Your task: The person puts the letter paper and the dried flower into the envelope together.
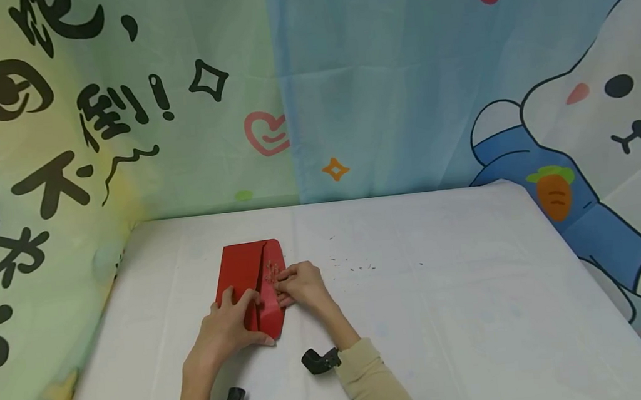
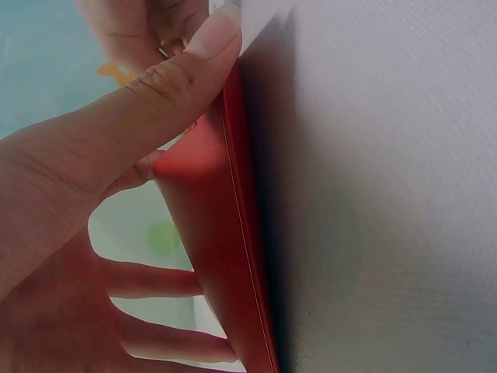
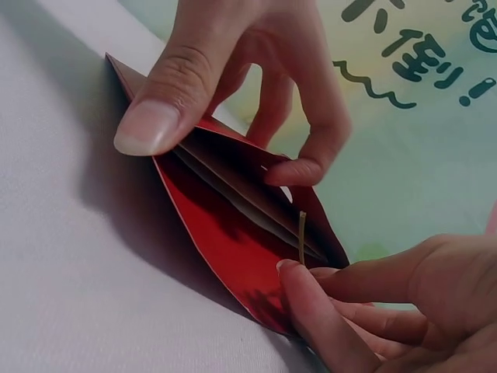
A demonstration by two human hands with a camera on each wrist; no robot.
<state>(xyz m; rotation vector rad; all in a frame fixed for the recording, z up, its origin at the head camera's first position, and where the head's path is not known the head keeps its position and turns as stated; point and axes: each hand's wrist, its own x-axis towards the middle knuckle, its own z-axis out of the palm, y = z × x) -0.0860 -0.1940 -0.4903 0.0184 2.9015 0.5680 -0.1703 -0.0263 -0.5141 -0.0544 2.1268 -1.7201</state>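
Observation:
A red envelope (image 1: 241, 263) lies on the white table, its flap (image 1: 273, 313) folded out to the right. My left hand (image 1: 225, 327) grips it at the lower end, with the thumb at the near edge and the index finger at the mouth. In the right wrist view the mouth gapes, and pale paper edges (image 3: 233, 200) show inside. My right hand (image 1: 305, 286) is at the flap, where thumb and finger pinch a thin tan stick-like piece (image 3: 301, 233). Small gold marks (image 1: 271, 273) show on the flap beside these fingertips.
Several tiny dark bits (image 1: 373, 267) are scattered on the white tabletop (image 1: 448, 315), right of the envelope. Black wrist cameras (image 1: 320, 361) sit at both cuffs. A printed cloth (image 1: 374, 95) hangs behind the table's far edge and along its left side.

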